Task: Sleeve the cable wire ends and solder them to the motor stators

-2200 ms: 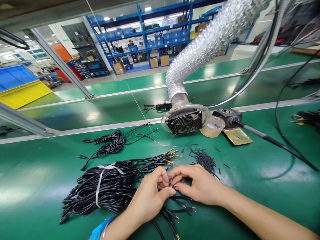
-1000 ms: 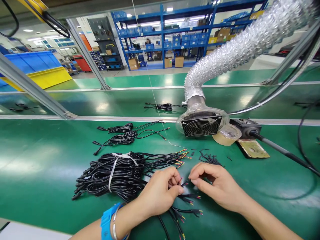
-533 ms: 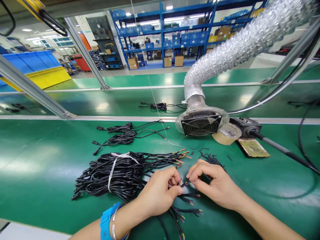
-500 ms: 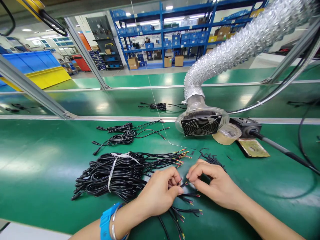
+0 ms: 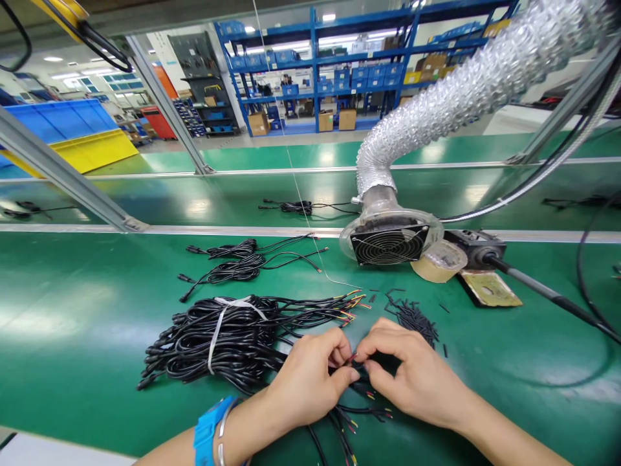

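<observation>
My left hand (image 5: 315,369) is closed on the end of a black cable, and a thin red wire (image 5: 352,356) sticks out from its fingertips. Against that wire's tip, my right hand (image 5: 407,366) holds a pinch; what lies between its fingers is too small to make out. Left of the hands lies a bundle of black cables (image 5: 242,336) bound with a white tie (image 5: 219,333). More cable ends (image 5: 347,421) with red and yellow tips fan out below the left hand. Behind my right hand is a pile of short black tube pieces (image 5: 416,320).
A fume extractor (image 5: 391,243) on a silver duct (image 5: 436,90) stands behind the hands. To its right are a tape roll (image 5: 440,259), a soldering iron (image 5: 533,281) and a sponge tray (image 5: 490,288). Two coiled cables (image 5: 237,266) lie at back left. A solder wire (image 5: 303,200) hangs down.
My right hand has moved left from beside the tube pile, and its fingertips now meet the red wire at my left hand. More of the pile shows. The left hand has hardly moved.
</observation>
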`<state>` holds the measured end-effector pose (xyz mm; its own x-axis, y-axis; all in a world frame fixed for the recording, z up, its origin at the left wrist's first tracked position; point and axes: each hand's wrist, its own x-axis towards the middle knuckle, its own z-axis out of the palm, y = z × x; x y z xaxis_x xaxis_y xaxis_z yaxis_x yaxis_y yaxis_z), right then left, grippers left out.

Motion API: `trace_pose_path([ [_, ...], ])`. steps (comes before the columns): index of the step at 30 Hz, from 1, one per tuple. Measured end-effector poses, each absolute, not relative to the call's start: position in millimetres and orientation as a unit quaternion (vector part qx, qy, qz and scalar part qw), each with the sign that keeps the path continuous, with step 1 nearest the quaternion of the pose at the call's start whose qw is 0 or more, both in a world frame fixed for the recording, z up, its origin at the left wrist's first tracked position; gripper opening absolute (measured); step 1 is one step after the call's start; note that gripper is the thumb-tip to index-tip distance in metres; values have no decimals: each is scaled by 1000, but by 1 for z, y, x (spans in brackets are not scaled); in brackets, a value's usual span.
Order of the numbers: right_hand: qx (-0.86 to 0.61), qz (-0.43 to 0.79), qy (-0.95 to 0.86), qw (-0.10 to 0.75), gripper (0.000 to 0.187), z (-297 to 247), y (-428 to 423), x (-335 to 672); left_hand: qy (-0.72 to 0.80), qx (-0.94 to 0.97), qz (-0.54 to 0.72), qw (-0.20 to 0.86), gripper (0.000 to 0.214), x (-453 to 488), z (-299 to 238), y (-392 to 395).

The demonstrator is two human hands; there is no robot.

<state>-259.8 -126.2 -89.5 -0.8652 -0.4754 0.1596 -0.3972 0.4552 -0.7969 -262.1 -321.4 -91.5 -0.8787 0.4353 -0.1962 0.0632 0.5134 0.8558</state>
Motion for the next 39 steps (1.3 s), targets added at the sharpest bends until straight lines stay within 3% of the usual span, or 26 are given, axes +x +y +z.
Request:
trace_pose_path([
  [9, -207, -463, 861, 34, 12, -101, -141, -251, 823, 135, 512, 208, 16, -264, -97, -324],
  [14, -240, -441, 861, 76, 6, -89, -106, -273, 846, 142, 467, 214, 9, -264, -91, -324],
  [17, -116, -344, 931, 41, 15, -86, -56, -300, 850, 165, 456, 206, 6, -263, -87, -324],
  [20, -31, -168, 985, 23, 12, -93, -13, -319, 847, 191, 459, 188, 11, -264, -86, -325],
  [22, -31, -136, 990, 33, 8, -100, 0, -323, 850, 190, 451, 193, 13, -265, -87, -325],
  [27, -43, -127, 990, 38, 17, -102, -3, -320, 846, 189, 457, 201, 25, -265, -87, -325],
  [29, -34, -143, 989, 15, 16, -95, -13, -316, 849, 195, 452, 192, 28, -265, -86, -324],
  [32, -87, -270, 959, -21, 16, -83, -41, -303, 857, 189, 446, 176, 23, -265, -84, -322],
  [35, -206, -393, 896, 5, 18, -77, -79, -284, 857, 178, 451, 173, 20, -265, -84, -321],
  [39, -265, -463, 845, 25, 16, -79, -111, -265, 854, 183, 459, 166, 18, -265, -85, -320],
])
